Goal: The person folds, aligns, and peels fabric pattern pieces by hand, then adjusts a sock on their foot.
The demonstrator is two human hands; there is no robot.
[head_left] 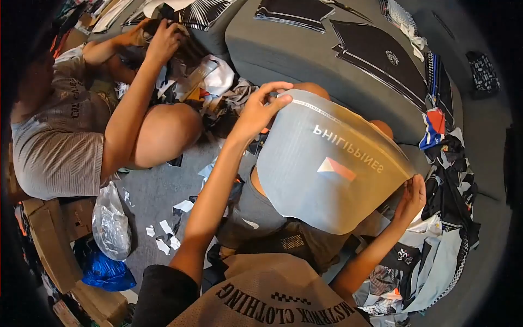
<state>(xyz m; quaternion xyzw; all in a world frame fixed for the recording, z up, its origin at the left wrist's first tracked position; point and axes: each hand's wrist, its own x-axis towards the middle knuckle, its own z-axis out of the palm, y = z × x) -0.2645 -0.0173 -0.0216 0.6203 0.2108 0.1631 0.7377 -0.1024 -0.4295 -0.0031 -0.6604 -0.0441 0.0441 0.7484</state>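
Stretched out over my lap is a grey fabric panel [297, 169] printed with "PHILIPPINES" and a small flag; the lettering appears upside down from here. My left hand [264, 109] pinches its upper left corner between thumb and fingers. At the lower right corner, my right hand [412, 197] grips the edge, with its fingers folded. The panel hangs spread between both hands, its far edge bordered by a white printed strip. Below it are my dark shorts [248, 220] with a white swoosh.
A co-worker [71, 120] sits at the left, hands on dark fabric. Black cut panels [381, 60] lie on the grey sofa [261, 49]. Fabric pieces [436, 261] are heaped at right. White scraps [163, 245], a clear plastic bag [111, 223], a blue bag [106, 270] and cardboard [52, 240] are at left.
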